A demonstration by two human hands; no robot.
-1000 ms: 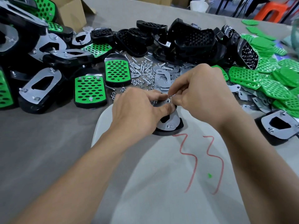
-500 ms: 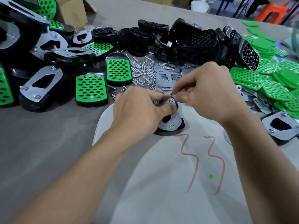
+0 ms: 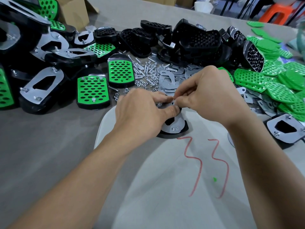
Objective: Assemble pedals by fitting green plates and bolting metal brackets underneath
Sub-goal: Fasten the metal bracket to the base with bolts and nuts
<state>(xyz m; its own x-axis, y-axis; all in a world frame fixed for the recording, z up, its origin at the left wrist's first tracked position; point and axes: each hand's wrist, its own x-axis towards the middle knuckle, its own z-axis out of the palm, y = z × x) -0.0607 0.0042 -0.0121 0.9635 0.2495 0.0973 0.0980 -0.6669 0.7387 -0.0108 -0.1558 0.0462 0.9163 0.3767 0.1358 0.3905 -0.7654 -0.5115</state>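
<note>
A black pedal [image 3: 182, 129] lies upside down in front of me with a metal bracket [image 3: 176, 125] on its underside. My left hand [image 3: 142, 111] grips the pedal's far end, thumb pressed on the bracket. My right hand [image 3: 209, 98] pinches a small nut [image 3: 175, 100] at the bracket's far bolt. Most of the pedal is hidden under both hands. Loose bolts and nuts [image 3: 146, 71] lie just beyond, next to a heap of metal brackets [image 3: 168, 78].
Pedals with green plates [image 3: 92, 90] and bracketed pedals [image 3: 41, 85] crowd the left. Bare black pedals [image 3: 198, 38] pile at the back. Several green plates [image 3: 270, 80] heap on the right, with another bracketed pedal [image 3: 287, 128] near the right edge. A cardboard box [image 3: 74, 10] stands far left.
Both hands stay on the pedal. My right hand's fingers have shifted slightly at the far bolt; the pedal has not moved.
</note>
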